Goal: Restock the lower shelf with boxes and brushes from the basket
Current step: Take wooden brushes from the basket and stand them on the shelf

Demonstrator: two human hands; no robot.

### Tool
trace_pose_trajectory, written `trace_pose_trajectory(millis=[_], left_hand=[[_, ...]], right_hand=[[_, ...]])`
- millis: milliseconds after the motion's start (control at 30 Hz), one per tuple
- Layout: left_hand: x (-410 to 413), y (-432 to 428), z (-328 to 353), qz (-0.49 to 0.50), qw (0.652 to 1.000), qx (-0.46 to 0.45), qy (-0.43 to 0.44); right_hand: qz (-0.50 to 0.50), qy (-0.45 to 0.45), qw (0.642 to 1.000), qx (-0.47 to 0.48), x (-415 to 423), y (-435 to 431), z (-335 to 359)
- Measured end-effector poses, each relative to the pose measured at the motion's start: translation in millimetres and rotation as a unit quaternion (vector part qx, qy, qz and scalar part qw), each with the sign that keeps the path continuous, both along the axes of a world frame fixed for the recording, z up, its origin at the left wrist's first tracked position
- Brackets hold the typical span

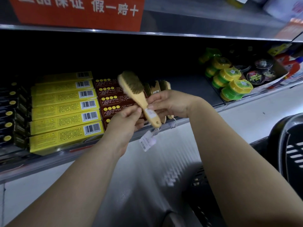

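A wooden brush [132, 89] with brown bristles is held up in front of the lower shelf [49, 159], head tilted up and to the left. My left hand [126, 119] pinches its handle from the left, and my right hand [170, 104] pinches the same handle from the right. A white label sits on the handle between my fingers. Behind my right hand several more brushes [157, 87] stand on the shelf. Yellow boxes [64, 110] and dark red boxes [111, 99] are stacked on the shelf to the left. The dark basket [290, 145] is at the lower right.
Black boxes [11, 112] fill the shelf's far left. Green and yellow round tubs [229, 82] and dark tins [259, 71] sit at the right. A red sign [77, 12] hangs on the shelf above. A price tag [147, 141] dangles from the shelf edge.
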State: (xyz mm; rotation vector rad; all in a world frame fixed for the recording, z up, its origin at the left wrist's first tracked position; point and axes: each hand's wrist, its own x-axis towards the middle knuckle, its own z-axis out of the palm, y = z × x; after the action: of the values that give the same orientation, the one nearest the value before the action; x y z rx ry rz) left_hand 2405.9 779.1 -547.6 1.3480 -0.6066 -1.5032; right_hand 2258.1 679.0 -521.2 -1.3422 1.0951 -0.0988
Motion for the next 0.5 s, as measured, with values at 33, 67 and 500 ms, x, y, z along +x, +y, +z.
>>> trace_pose_trajectory(millis=[33, 67, 500], left_hand=[[-0.6, -0.3, -0.1, 0.001, 1.000, 0.005, -0.005], [-0.9, -0.1, 0.3, -0.004, 1.000, 0.007, -0.013], [0.2, -0.5, -7.5, -0.074, 0.982, -0.020, -0.170]], right_hand=[[-0.046, -0.008, 0.999, -0.018, -7.0, -1.6, -2.6], [-0.111, -0.023, 0.993, -0.025, -13.8, -3.4, -5.9], [-0.435, 0.204, 0.871, -0.105, -41.1, -15.7, -66.5]])
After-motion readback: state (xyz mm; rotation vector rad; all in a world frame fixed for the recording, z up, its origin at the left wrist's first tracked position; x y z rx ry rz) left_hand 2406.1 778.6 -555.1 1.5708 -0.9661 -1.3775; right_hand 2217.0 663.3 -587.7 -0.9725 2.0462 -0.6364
